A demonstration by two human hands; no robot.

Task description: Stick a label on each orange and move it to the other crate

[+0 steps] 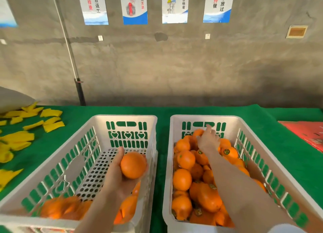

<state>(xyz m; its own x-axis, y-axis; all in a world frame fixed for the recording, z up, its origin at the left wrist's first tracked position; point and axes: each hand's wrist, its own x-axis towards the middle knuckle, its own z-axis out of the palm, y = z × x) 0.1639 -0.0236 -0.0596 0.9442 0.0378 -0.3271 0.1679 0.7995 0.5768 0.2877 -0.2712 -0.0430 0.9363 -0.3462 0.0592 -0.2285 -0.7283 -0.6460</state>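
- left hand [118, 178] grip curled round orange [133, 165] above left crate [125, 117]
- right hand [208, 140] fingers loose, seemingly empty, over right crate [204, 117], 2 o'clock from orange

White plastic crates [83, 145], perforated; green felt-like cloth [162, 112]; rough concrete wall [157, 66].

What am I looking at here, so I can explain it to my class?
No machine here: a person's two bare hands, filmed by one camera worn on the head, looking down. On the green table stand two white crates. The left hand has its grip round one orange above the left crate, which holds few oranges. The right hand, open, reaches over the piled oranges in the right crate; some carry labels. Yellow pieces lie at the left.
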